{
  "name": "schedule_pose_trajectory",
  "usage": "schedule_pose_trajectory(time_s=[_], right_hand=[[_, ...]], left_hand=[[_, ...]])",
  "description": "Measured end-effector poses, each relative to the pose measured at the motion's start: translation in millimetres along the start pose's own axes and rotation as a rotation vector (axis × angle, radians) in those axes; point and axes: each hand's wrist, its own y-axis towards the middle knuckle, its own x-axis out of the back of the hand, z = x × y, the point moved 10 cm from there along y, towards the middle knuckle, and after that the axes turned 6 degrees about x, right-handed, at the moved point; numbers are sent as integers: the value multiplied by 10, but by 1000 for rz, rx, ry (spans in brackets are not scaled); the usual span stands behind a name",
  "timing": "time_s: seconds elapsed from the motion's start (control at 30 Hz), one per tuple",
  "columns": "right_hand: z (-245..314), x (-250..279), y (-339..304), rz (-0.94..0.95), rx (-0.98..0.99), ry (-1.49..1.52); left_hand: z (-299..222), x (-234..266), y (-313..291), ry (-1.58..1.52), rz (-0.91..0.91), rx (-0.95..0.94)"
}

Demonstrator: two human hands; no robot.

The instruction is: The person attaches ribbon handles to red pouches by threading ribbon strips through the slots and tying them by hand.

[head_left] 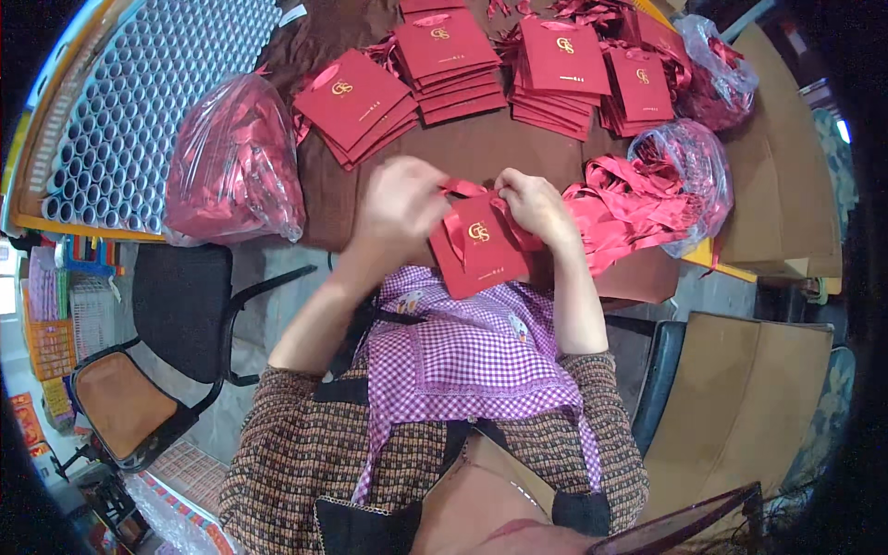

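Observation:
A small red paper bag (481,242) with a gold emblem rests tilted at the table's near edge, above my lap. Red ribbon (461,188) runs across its top edge, and a length of it hangs down the bag's left side. My left hand (402,203) is smeared by motion, but its fingertips meet the end of the ribbon in a pinch. At the bag's upper right corner, my right hand (538,211) is closed, thumb and fingers pinching ribbon there. What lies under the right fingers is partly hidden.
Stacks of red bags (449,65) stand along the far side of the brown-covered table (398,153). A clear bag of ribbons (236,162) sits left; loose ribbons (620,208) spill from another at right. A rack of tubes (120,120), a chair (180,314) and cardboard (740,407) surround me.

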Motion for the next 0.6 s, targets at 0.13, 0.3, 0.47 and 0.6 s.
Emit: schedule_pose_trajectory(time_s=[0.13,0.3,0.47,0.6], right_hand=[[57,-1,20,0,41,-17],[113,0,-22,4,24,-36],[44,14,-72,-20,-21,3],[-14,-18,-118,-58,-36,75]], left_hand=[[-86,-454,-273,158,281,-87],[985,-934,-472,-488,432,342],[1878,-663,-810,-1105,-196,1187],[1473,-291,-613,-554,-146,885]])
